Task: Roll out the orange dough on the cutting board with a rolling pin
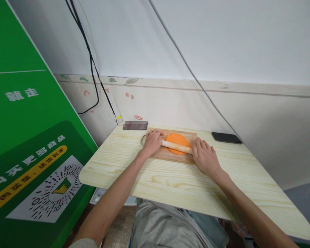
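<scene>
A pale wooden rolling pin (176,146) lies across a flat, roundish sheet of orange dough (179,138). Under the dough is a wooden cutting board (165,156), with a metal ring handle partly showing at its left end. My left hand (154,140) is closed over the pin's left end. Its right end is under my right hand (204,155), whose fingers curl over it. Both ends of the pin are hidden by my hands. The dough shows on both the far and near sides of the pin.
The board rests on a light wood-grain table (113,168) against a white wall. A dark phone (226,137) lies at the back right, and a dark flat rectangle (135,125), partly blurred, at the back left. A green sign (28,120) stands left; cables hang along the wall.
</scene>
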`<action>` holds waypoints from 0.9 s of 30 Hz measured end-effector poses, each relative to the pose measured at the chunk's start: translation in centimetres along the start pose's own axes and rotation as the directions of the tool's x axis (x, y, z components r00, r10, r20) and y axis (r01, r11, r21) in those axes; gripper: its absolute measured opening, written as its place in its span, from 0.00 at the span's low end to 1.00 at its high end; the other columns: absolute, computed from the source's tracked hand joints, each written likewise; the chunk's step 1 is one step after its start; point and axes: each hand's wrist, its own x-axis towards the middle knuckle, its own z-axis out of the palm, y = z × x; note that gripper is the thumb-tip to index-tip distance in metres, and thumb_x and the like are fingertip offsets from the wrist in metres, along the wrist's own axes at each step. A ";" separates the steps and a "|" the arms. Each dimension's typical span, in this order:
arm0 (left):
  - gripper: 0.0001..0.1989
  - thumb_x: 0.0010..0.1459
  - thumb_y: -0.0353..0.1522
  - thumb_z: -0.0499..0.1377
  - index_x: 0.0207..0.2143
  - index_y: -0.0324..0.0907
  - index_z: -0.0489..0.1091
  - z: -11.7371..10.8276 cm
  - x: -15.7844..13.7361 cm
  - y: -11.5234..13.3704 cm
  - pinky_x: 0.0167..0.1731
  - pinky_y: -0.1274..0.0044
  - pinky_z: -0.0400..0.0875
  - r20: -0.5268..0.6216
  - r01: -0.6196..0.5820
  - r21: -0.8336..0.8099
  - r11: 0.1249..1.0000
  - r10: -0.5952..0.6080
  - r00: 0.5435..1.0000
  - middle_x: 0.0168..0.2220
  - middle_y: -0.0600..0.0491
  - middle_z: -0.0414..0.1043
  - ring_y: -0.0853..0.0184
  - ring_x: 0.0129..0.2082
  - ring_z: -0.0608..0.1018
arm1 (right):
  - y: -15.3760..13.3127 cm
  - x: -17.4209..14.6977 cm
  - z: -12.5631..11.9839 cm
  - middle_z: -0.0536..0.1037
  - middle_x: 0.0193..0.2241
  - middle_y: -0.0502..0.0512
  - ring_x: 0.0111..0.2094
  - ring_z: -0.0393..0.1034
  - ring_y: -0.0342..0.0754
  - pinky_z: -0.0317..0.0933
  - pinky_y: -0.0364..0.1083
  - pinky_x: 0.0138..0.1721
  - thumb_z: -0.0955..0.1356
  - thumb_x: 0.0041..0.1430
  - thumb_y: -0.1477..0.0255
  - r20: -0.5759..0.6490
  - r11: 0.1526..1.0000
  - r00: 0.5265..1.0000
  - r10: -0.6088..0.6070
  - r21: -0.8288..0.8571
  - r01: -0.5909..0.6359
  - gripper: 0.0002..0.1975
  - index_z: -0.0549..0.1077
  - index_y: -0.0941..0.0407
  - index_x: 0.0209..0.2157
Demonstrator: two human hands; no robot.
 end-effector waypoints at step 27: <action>0.18 0.69 0.24 0.53 0.49 0.46 0.81 -0.2 0.0 0.1 0.63 0.65 0.65 0.018 0.010 0.005 1.000 -0.010 1.000 0.58 0.49 0.80 0.58 0.60 0.76 | -0.5 -2.2 -0.2 0.70 0.70 0.75 0.74 0.60 0.63 0.59 0.63 0.71 0.48 0.80 0.66 -0.009 0.998 0.999 -0.046 0.037 0.047 0.33 0.64 0.68 0.72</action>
